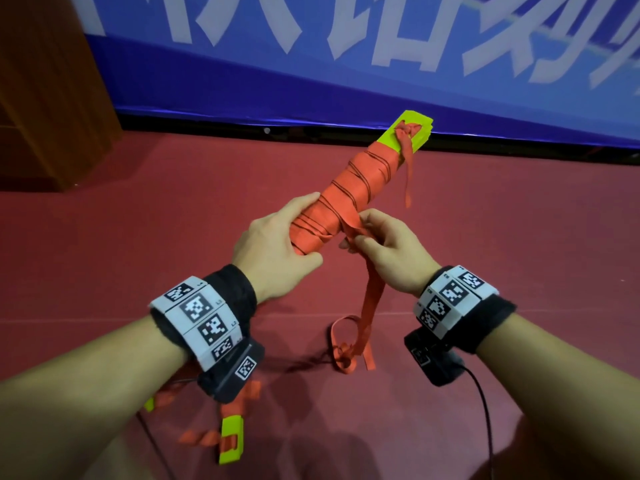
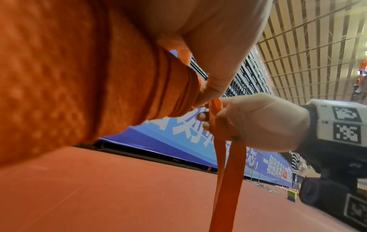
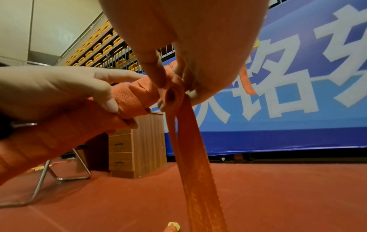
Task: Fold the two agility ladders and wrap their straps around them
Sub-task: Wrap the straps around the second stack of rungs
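A folded agility ladder (image 1: 349,188) with lime-yellow rungs is held in the air, wound from end to end in orange strap. My left hand (image 1: 277,244) grips its near end, fingers curled around the bundle (image 2: 83,87). My right hand (image 1: 381,244) pinches the loose strap (image 1: 372,299) right beside the bundle. The loose strap (image 3: 190,149) hangs from those fingers to the floor and ends in a tangled loop. A second ladder (image 1: 232,438), lime rungs with orange strap, lies on the floor under my left forearm, partly hidden.
A red sports floor (image 1: 485,237) spreads below. A blue banner (image 1: 346,64) with white characters runs along the far side. A wooden drawer cabinet (image 3: 137,144) and a metal chair frame (image 3: 49,180) stand at the left. Cables trail from the wrist cameras.
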